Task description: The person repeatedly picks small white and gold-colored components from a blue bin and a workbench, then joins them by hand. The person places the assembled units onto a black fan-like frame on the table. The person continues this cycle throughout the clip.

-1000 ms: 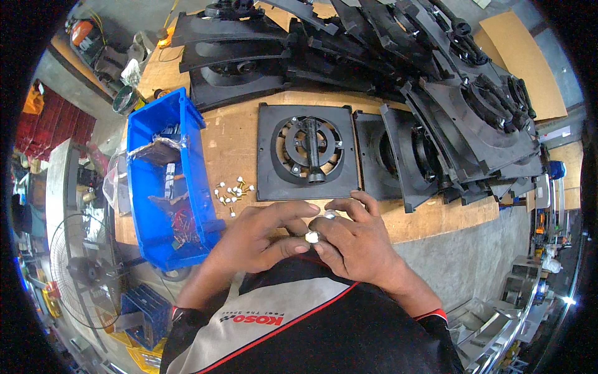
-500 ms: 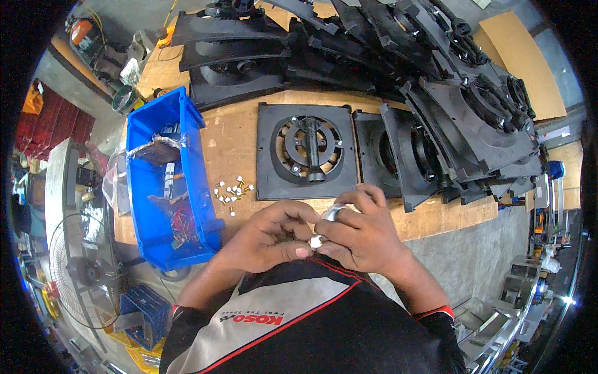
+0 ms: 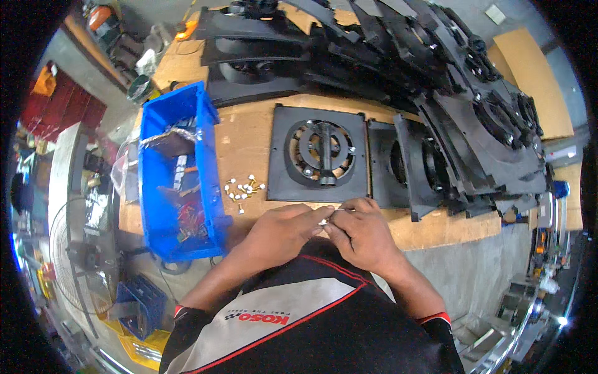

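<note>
Pinching a small white piece between the fingertips of left hand and right hand, just in front of a black square panel. Can't make out much of its shape under the fingers tbh. On that panel, can see a round vented ring with a black tube across it. Off to the left, got a little scatter of brass-coloured fittings with white tips, then a blue plastic bin. Behind and to the right, seeing piles of similar black panels on the wooden table.

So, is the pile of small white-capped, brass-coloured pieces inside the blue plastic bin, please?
No, the pile of pieces lies on the brown wooden tabletop, to the right of the bin.
</note>
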Motion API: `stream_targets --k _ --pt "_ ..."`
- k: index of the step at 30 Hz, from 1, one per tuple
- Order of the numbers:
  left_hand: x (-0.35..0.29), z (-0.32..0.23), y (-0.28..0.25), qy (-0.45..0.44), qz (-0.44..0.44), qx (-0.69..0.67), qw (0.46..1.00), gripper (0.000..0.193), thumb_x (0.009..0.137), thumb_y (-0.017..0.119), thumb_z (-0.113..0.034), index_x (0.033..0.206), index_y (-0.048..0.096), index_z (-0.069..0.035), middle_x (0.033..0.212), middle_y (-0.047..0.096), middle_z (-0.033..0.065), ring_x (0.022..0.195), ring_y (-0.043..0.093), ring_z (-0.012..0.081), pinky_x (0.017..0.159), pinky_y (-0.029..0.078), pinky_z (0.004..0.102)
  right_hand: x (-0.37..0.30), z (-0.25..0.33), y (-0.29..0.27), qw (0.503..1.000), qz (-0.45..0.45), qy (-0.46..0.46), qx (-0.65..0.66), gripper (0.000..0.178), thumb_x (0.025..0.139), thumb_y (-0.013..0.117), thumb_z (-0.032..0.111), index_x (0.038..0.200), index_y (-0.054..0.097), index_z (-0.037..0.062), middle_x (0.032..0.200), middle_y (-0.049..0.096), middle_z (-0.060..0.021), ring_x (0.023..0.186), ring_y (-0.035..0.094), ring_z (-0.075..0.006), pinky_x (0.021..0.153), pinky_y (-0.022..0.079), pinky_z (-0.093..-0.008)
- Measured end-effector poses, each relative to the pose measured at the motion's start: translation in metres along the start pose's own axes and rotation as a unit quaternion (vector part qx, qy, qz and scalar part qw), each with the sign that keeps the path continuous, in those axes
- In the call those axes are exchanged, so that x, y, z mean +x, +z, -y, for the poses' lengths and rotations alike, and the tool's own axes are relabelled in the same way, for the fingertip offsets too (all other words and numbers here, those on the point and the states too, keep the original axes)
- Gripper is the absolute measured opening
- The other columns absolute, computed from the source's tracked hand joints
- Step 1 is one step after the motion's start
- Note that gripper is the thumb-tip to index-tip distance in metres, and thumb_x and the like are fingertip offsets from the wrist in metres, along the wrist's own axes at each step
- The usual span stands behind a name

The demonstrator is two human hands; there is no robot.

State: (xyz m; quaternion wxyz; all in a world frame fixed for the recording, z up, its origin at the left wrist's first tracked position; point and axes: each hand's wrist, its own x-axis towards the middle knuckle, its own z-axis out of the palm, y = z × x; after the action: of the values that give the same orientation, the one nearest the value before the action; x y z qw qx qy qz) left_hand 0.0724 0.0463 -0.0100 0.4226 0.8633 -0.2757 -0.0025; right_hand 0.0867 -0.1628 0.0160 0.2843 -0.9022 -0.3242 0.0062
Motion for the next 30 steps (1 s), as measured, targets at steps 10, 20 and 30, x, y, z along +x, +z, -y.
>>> stream_targets --k 10,20,30 --pt "-0.043 0.025 0.065 -0.145 -0.096 0.030 0.984 0.027 0.095 0.056 -0.017 0.116 0.062 -0.002 0.099 0.068 0.0197 0.088 0.068 0.0377 0.074 0.055 0.0460 0.004 -0.046 0.065 0.983 0.152 0.014 0.103 0.019 0.092 0.061 0.019 0.091 0.065 0.0011 0.083 0.066 -0.0208 0.083 0.062 -0.0424 0.074 0.047 -0.0505" --pt "-0.063 0.030 0.150 -0.301 -0.212 0.110 0.923 0.033 0.085 0.059 -0.016 0.114 0.064 0.000 0.102 0.070 0.0191 0.095 0.068 0.0385 0.083 0.054 0.0488 0.013 -0.080 0.096 0.963 0.214 -0.154 0.054 0.024 0.093 0.057 0.019 0.089 0.068 -0.0013 0.074 0.064 -0.0218 0.070 0.063 -0.0407 0.063 0.048 -0.0452" --pt "-0.081 0.103 0.196 -0.468 -0.186 0.182 0.844 0.028 0.067 0.072 -0.007 0.093 0.069 0.001 0.089 0.071 0.0239 0.085 0.070 0.0419 0.072 0.056 0.0489 0.000 -0.046 0.070 0.862 0.330 -0.187 0.336 0.020 0.094 0.061 0.021 0.091 0.064 0.0010 0.085 0.065 -0.0138 0.080 0.061 -0.0265 0.076 0.049 -0.0392"
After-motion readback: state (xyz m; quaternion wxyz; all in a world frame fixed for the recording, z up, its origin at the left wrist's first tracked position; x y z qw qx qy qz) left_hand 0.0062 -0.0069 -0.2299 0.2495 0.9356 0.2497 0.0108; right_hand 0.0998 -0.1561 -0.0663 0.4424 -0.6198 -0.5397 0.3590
